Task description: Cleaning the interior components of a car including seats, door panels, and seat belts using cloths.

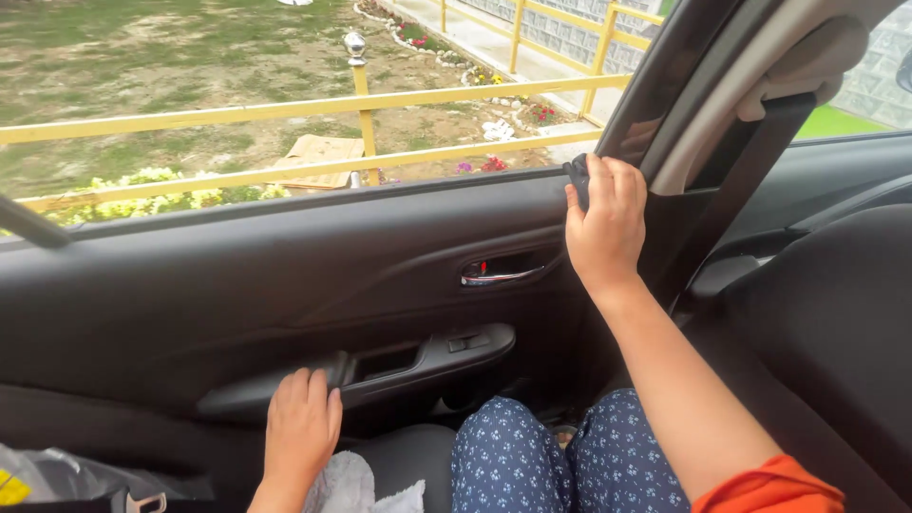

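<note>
My right hand [605,228] has its fingers clamped on the black seat belt latch [579,180] up at the far right door pillar, my left hand [302,425] resting flat, fingers together, on the armrest [380,366], so I'd draw steadily, not jerking.

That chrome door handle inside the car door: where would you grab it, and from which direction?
Hook the fingers behind the chrome lever, reaching in from the cabin side. It lies level in a shallow recess of the door panel, so only its front edge stands free. Neither hand is on it.
</note>
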